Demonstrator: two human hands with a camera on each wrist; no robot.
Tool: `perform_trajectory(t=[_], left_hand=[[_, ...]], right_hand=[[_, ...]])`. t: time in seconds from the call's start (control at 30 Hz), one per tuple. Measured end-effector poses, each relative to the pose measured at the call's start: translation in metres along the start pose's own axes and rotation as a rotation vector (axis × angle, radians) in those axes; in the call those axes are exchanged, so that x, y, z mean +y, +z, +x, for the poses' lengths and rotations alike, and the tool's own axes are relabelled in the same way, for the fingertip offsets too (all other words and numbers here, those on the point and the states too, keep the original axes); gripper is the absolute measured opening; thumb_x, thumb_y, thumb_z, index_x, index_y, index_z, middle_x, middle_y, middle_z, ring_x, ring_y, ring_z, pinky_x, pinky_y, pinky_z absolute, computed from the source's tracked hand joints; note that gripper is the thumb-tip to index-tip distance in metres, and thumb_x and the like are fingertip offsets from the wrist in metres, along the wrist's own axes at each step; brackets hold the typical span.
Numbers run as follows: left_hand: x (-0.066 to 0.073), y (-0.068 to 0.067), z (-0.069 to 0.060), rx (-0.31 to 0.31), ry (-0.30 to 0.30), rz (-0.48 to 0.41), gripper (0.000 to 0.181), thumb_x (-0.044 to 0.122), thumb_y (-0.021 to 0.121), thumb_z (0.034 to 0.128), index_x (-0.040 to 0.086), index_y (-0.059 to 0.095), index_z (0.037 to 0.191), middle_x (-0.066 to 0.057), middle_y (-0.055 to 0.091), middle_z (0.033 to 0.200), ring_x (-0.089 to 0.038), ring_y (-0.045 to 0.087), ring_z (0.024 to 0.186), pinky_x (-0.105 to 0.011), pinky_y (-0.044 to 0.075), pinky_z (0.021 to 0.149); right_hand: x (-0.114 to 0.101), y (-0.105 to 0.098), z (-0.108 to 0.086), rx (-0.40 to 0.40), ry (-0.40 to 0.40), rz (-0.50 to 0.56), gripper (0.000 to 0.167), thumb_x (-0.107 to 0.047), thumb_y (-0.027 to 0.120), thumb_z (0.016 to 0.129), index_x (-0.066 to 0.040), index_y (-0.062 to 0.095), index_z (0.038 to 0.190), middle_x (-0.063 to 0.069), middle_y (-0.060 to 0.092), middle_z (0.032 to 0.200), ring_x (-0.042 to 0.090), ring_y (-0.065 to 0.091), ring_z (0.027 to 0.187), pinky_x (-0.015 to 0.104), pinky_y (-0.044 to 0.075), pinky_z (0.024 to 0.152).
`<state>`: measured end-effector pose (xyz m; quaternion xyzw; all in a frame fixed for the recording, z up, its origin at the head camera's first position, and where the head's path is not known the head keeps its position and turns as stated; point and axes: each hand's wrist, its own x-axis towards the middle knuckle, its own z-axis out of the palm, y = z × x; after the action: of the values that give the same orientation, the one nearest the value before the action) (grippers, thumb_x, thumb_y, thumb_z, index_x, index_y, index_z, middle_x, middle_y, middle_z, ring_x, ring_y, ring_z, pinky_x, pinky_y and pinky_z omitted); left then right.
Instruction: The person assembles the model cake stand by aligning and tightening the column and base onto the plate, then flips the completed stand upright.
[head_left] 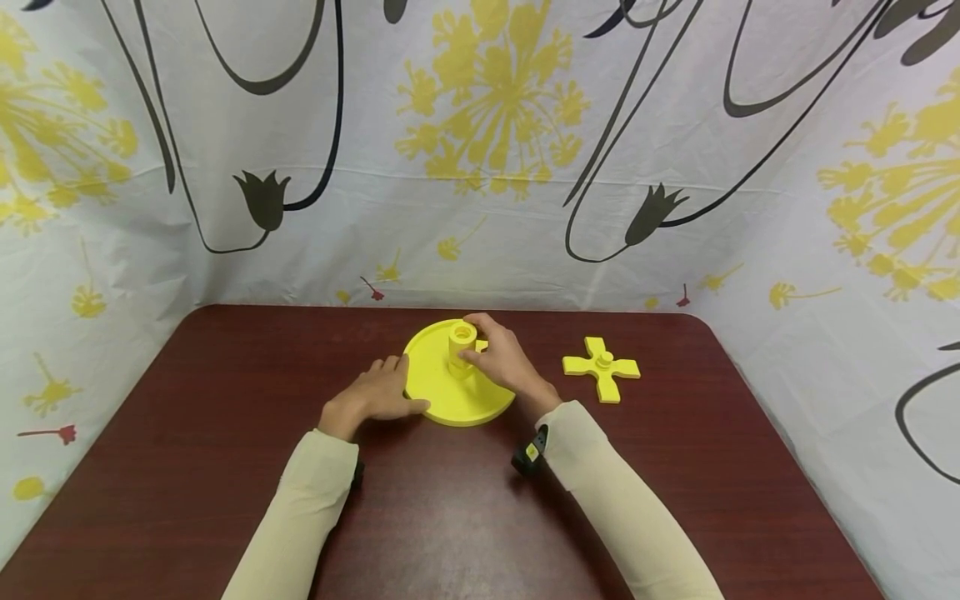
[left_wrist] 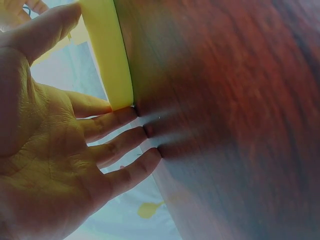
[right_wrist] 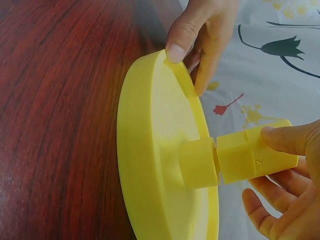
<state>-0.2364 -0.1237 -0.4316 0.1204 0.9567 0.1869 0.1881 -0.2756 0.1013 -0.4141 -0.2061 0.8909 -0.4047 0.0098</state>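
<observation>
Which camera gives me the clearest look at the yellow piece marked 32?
Right wrist: the yellow piece is large there, its number readable, held in the right hand. The head view shows it small, hollow top visible, side partly covered by that hand. The left wrist view doesn't clearly show it.

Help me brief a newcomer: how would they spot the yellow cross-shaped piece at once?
Start at the dark table and find the round yellow dish. To its right, past the right hand, lies the cross-shaped piece. Four arms around a central peg set it apart from the dish and the tube the right hand holds.
</observation>
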Motion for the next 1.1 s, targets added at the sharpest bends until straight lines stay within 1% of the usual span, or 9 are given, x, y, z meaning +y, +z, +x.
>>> perform_trajectory(t=[0.3,0.53,0.67,0.77,0.83,0.97,1.1], left_hand=[[-0.0007,0.0008,0.0002,-0.001,-0.001,0.008,0.101,0.053,0.063,0.0908,-0.007,0.014,0.155,-0.027,0.028,0.155,-0.044,0.030,0.140,-0.056,0.031,0.112],[-0.0009,0.0012,0.0004,-0.001,-0.004,0.011,0.100,0.053,0.063,0.0911,-0.007,0.014,0.155,-0.027,0.028,0.155,-0.044,0.030,0.140,-0.056,0.031,0.112],[-0.0008,0.0013,0.0007,0.006,0.001,0.011,0.100,0.053,0.063,0.0907,-0.007,0.015,0.155,-0.027,0.030,0.153,-0.043,0.032,0.138,-0.056,0.032,0.111],[-0.0011,0.0012,0.0011,0.006,0.001,0.015,0.101,0.053,0.063,0.0904,-0.007,0.015,0.155,-0.027,0.030,0.153,-0.043,0.032,0.138,-0.056,0.032,0.111],[-0.0012,0.0012,0.0014,0.005,-0.001,0.017,0.101,0.054,0.063,0.0904,-0.007,0.015,0.155,-0.027,0.030,0.153,-0.043,0.032,0.138,-0.056,0.032,0.111],[-0.0017,0.0009,0.0016,0.004,-0.002,0.017,0.101,0.054,0.062,0.0907,-0.007,0.015,0.155,-0.027,0.029,0.154,-0.043,0.032,0.138,-0.056,0.032,0.111],[-0.0019,0.0008,0.0018,0.000,-0.002,0.015,0.101,0.053,0.062,0.0907,-0.007,0.015,0.156,-0.027,0.029,0.154,-0.043,0.031,0.138,-0.056,0.032,0.111]], right_hand=[[-0.0012,0.0047,-0.0002,0.060,0.024,-0.031,0.052,-0.012,0.077,0.087,-0.005,0.052,0.132,0.013,0.063,0.127,0.029,0.062,0.117,0.042,0.050,0.098],[-0.0030,0.0059,-0.0008,0.082,0.050,-0.026,0.053,-0.016,0.079,0.086,-0.005,0.052,0.130,0.015,0.063,0.127,0.031,0.062,0.117,0.043,0.051,0.095],[-0.0030,0.0042,-0.0013,0.065,0.048,-0.027,0.059,-0.018,0.079,0.086,-0.004,0.049,0.134,0.016,0.059,0.132,0.033,0.059,0.121,0.044,0.050,0.097],[-0.0008,0.0023,-0.0018,0.032,0.034,-0.025,0.066,-0.021,0.078,0.087,-0.003,0.045,0.142,0.015,0.054,0.140,0.033,0.055,0.126,0.046,0.048,0.101],[0.0009,0.0012,-0.0018,0.008,0.022,-0.017,0.069,-0.021,0.077,0.088,-0.005,0.042,0.146,0.014,0.050,0.144,0.031,0.052,0.129,0.046,0.046,0.103],[0.0022,-0.0006,-0.0020,-0.021,0.006,-0.008,0.068,-0.013,0.073,0.090,-0.007,0.039,0.149,0.013,0.047,0.148,0.030,0.048,0.134,0.046,0.046,0.104],[0.0019,-0.0019,-0.0019,-0.024,-0.017,-0.022,0.063,-0.006,0.069,0.091,-0.004,0.041,0.148,0.016,0.050,0.145,0.031,0.050,0.131,0.047,0.047,0.102]])
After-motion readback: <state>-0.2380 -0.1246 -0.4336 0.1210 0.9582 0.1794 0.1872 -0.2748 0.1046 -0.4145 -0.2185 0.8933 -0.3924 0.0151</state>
